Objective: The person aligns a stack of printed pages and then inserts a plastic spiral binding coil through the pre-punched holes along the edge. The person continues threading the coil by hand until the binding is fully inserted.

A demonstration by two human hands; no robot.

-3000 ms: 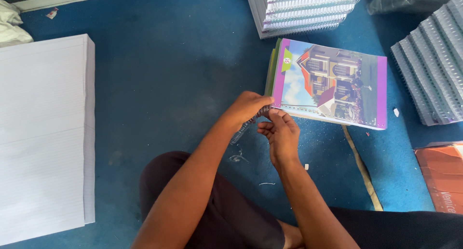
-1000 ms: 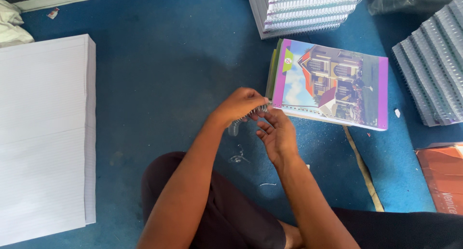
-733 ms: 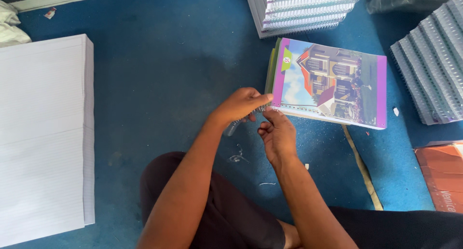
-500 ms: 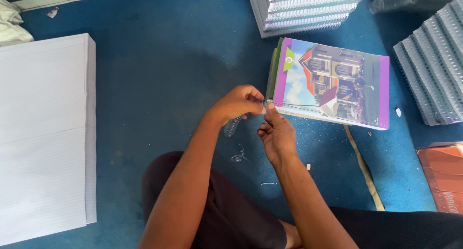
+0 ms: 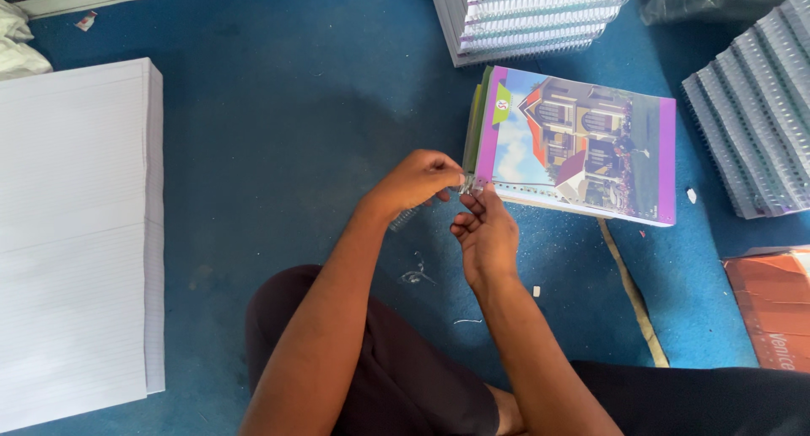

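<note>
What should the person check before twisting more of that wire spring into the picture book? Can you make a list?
1. Both hands on the wire spiral: ok. The left hand and right hand pinch it at the book's corner.
2. Spiral's end meets the punched holes of the picture book: cannot tell, the fingers hide it.
3. Book lies flat on the blue floor: ok.
4. Pages squared under the cover: not ok, some green ones stick out along the left side.
5. Space around the hands: ok, the white paper stack and bound books lie well apart.
</note>
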